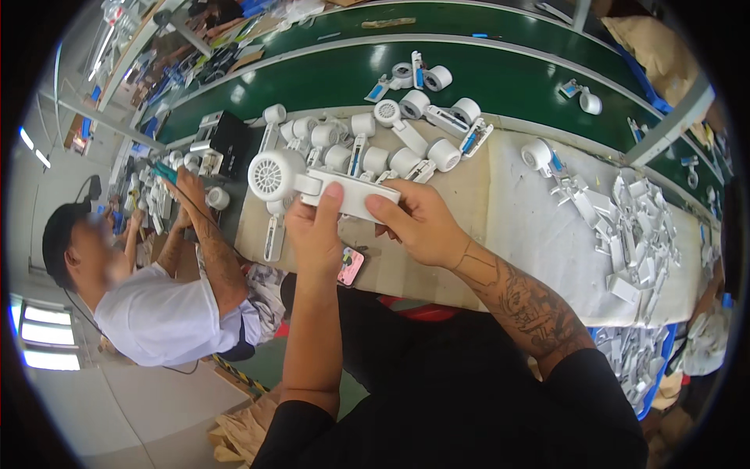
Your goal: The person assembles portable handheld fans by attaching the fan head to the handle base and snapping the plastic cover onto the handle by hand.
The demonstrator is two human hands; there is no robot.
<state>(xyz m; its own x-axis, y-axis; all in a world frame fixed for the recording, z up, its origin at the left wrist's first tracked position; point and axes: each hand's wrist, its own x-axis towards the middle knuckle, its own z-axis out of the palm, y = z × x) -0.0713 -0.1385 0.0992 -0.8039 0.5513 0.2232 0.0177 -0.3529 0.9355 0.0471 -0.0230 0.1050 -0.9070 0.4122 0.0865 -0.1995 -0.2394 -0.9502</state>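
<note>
A white handheld fan (350,195) with a round grille head hangs level over the near edge of the worktable (449,273). My left hand (314,227) grips its handle beside the hinge, thumb flat on top. Around the handle's other end closes my right hand (422,225), its thumb pressing the white cover. The fingers under the handle are partly hidden. Just beyond lie several more white fans (406,160), some with handles uncovered and blue parts showing inside. A phone (351,266) in a pink patterned case rests at the table edge below my left hand.
Loose white plastic shells (625,234) are heaped at the right, above a blue crate (662,356) of similar shells. Behind the table runs a green conveyor belt (508,82) carrying a few fans. At the left, a co-worker (168,313) holds a green tool (164,172) near a black box (221,141).
</note>
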